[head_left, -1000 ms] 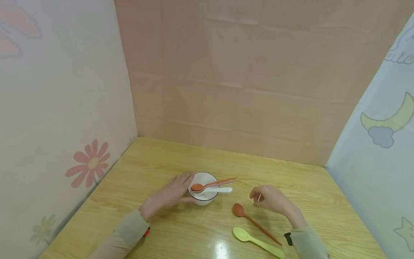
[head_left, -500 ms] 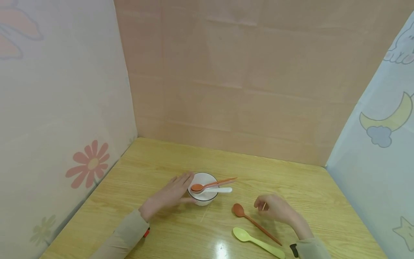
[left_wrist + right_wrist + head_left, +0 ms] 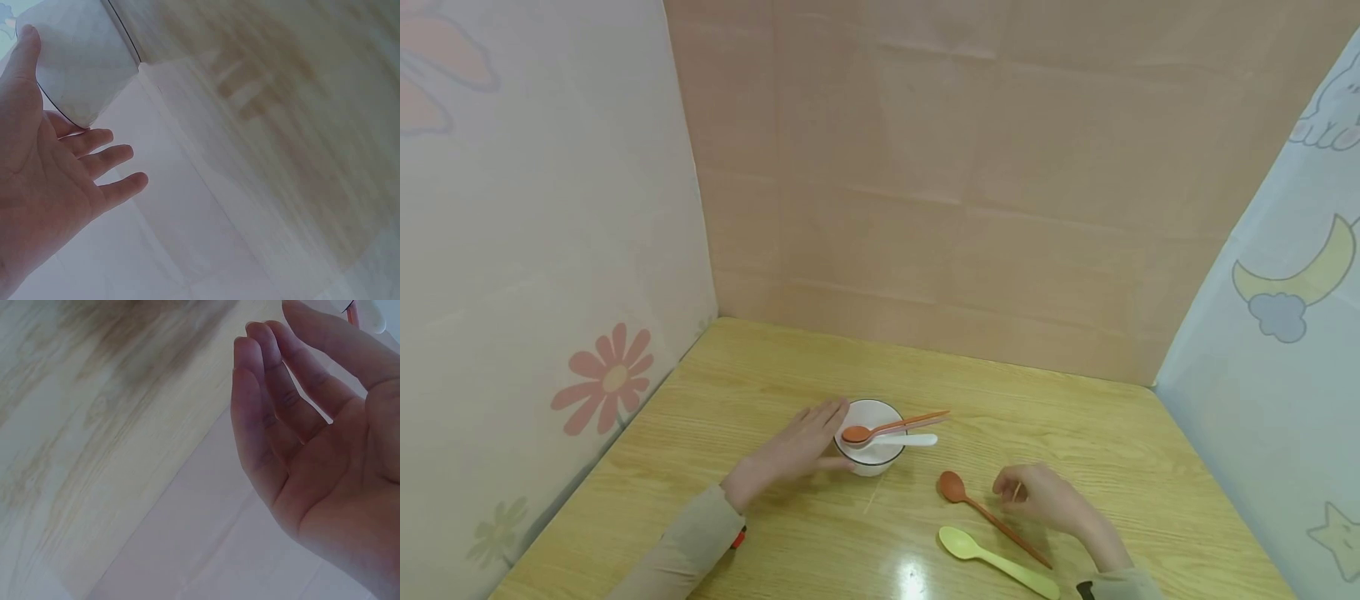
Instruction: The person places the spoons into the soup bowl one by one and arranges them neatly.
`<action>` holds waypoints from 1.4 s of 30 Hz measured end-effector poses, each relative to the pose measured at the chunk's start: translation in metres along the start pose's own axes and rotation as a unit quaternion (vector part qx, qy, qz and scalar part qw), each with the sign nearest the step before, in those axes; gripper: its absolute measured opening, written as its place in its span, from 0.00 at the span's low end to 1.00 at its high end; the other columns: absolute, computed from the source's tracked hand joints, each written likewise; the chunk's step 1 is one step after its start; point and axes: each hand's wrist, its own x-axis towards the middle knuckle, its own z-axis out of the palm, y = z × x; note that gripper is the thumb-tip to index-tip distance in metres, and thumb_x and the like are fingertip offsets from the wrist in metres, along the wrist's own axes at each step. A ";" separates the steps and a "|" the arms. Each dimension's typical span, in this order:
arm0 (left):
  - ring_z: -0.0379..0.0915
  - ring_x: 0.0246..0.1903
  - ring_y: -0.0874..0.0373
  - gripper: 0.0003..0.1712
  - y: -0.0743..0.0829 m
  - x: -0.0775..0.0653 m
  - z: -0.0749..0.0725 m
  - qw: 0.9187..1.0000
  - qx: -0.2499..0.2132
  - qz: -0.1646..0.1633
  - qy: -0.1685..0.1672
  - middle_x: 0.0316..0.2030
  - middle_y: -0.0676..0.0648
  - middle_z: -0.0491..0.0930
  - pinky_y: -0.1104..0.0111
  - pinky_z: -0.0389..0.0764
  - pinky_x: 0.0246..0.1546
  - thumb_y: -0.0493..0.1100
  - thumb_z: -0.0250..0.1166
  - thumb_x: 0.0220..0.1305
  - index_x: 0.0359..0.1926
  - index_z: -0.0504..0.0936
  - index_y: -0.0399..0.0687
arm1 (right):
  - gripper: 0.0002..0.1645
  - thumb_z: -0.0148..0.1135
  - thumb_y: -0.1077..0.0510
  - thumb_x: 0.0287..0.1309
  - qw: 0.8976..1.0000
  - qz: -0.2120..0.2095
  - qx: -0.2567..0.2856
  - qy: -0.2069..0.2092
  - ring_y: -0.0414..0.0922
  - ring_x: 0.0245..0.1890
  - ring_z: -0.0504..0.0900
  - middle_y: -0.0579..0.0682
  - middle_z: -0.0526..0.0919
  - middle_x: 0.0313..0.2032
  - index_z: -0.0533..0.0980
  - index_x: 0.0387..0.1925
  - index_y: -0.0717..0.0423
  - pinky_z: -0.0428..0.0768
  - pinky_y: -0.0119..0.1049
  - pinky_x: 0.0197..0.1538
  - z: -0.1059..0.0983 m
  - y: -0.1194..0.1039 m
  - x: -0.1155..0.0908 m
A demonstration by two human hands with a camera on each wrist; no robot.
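Observation:
In the head view, my left hand rests against the left side of a white bowl with a dark rim. Its fingers and thumb lie nearly straight along the wall; in the left wrist view, the thumb touches the bowl and the other fingers spread loosely. Inside lean an orange spoon, a white spoon and a pinkish handle partly hidden beneath the orange one. My right hand hovers beside a brown-red spoon, fingers loosely bent around nothing.
Nearer the front of the wooden table lies a yellow-green spoon, alongside the brown-red one. A plain beige sheet stands behind the table. Printed sheets stand at the left and right.
My right hand has moved away from the bowl, rightward and toward the front of the table. The left hand, bowl and spoons stay put.

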 end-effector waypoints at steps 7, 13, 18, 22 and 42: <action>0.51 0.76 0.39 0.56 0.000 0.000 0.000 1.000 0.002 0.000 0.001 0.77 0.37 0.51 0.41 0.58 0.73 0.70 0.56 0.65 0.77 0.49 0.37 | 0.09 0.72 0.59 0.54 1.000 -0.004 -0.003 0.004 0.29 0.29 0.76 0.43 0.85 0.30 0.82 0.37 0.57 0.77 0.25 0.31 0.004 0.004 -0.004; 0.51 0.76 0.38 0.56 0.000 0.001 0.000 1.000 -0.004 0.000 0.000 0.77 0.36 0.51 0.40 0.58 0.72 0.70 0.57 0.65 0.77 0.50 0.37 | 0.09 0.71 0.59 0.54 1.000 -0.004 0.000 0.003 0.27 0.29 0.74 0.42 0.84 0.30 0.82 0.37 0.57 0.77 0.24 0.32 0.006 0.005 -0.010; 0.50 0.76 0.38 0.56 -0.001 0.001 0.000 1.000 -0.007 -0.002 -0.001 0.78 0.37 0.50 0.40 0.57 0.73 0.69 0.57 0.65 0.77 0.49 0.37 | 0.10 0.71 0.56 0.54 1.000 -0.010 0.006 0.004 0.27 0.29 0.75 0.41 0.84 0.30 0.81 0.36 0.57 0.76 0.23 0.32 0.009 0.006 -0.013; 0.50 0.76 0.38 0.56 -0.001 0.001 0.001 1.000 -0.007 -0.001 -0.001 0.78 0.37 0.50 0.40 0.57 0.73 0.69 0.57 0.65 0.77 0.49 0.38 | 0.11 0.71 0.55 0.55 1.000 -0.008 0.027 -0.008 0.27 0.29 0.76 0.42 0.84 0.31 0.81 0.37 0.57 0.77 0.23 0.32 0.011 0.008 -0.015; 0.50 0.76 0.38 0.56 0.001 0.003 -0.002 1.000 -0.001 -0.004 -0.008 0.77 0.36 0.50 0.41 0.59 0.72 0.69 0.57 0.65 0.77 0.48 0.37 | 0.11 0.74 0.58 0.50 0.998 0.008 0.064 -0.019 0.27 0.28 0.74 0.43 0.82 0.28 0.80 0.33 0.57 0.78 0.24 0.30 0.015 0.007 -0.014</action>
